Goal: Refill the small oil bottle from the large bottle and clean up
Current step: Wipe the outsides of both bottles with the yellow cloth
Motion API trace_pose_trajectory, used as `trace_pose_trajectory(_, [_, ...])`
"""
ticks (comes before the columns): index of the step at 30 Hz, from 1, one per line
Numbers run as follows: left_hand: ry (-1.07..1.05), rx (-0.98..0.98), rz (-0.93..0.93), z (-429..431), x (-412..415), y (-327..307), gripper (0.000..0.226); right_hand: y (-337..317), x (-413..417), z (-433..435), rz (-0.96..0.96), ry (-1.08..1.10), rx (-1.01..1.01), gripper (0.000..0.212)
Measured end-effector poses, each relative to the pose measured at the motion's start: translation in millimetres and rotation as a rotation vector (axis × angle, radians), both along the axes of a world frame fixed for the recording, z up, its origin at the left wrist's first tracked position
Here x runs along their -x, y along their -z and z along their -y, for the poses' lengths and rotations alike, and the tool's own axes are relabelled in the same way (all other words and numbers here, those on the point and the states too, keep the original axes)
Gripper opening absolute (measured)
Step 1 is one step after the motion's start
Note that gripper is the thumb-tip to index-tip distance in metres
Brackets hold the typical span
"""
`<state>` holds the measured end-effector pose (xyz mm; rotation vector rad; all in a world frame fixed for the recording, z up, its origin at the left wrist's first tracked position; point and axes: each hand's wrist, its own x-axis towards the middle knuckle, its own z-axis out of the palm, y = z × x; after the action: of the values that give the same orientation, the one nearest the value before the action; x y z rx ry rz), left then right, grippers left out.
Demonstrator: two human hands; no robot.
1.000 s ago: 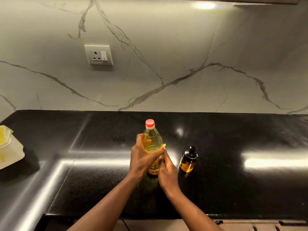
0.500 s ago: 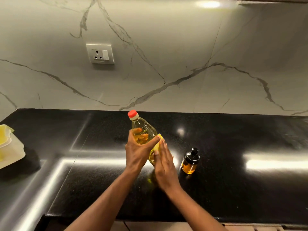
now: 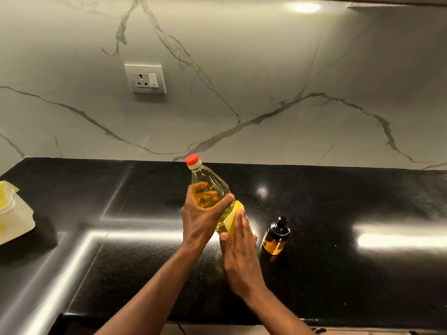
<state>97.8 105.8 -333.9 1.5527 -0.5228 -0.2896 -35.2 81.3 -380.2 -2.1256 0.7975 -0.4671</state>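
Cleanup step, seemingly: left hand (image 3: 202, 218) gripping tilted big bottle (image 3: 211, 192), right hand (image 3: 238, 247) pressing yellow cloth (image 3: 233, 217) flat against it. Next: wiping downward, keeping bottle steady, small bottle (image 3: 275, 236) right of hands.

A glossy black countertop (image 3: 338, 274) is seen running up to the marble backsplash (image 3: 266, 81), with light streaks reflected across it. The small oil bottle (image 3: 275, 236), amber with a black cap, is stood upright on it, well out from the backsplash. Far off to that bottle's left, a white container (image 3: 14, 220) with something yellow inside is parked at the edge.
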Motion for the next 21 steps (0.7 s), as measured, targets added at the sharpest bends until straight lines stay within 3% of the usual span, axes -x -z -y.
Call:
trace_pose_trajectory(4, [0.029, 0.018, 0.019, 0, 3, -6, 0.070, -14, -21, 37, 0.078, 0.114, -0.175, 0.111])
trace_pose_trajectory(7, [0.042, 0.028, 0.026, 0, 5, -11, 0.076, -23, -26, 66, 0.140, 0.102, -0.316, 0.098])
trace_pose_trajectory(12, [0.017, 0.045, -0.005, -2, 2, -14, 0.070, -23, -11, 38, 0.143, 0.107, -0.179, 0.105])
trace_pose_trajectory(15, [-0.013, 0.030, -0.006, -6, -2, -11, 0.061, -12, 1, 7, 0.044, 0.018, -0.111, 0.110])
trace_pose_trajectory(18, [-0.016, 0.023, -0.006, -9, -2, -11, 0.056, -5, 1, -3, -0.010, -0.030, -0.112, 0.106])
trace_pose_trajectory(21, [0.010, 0.026, -0.011, -11, 0, -14, 0.058, -14, -14, 15, 0.048, 0.065, -0.149, 0.115])
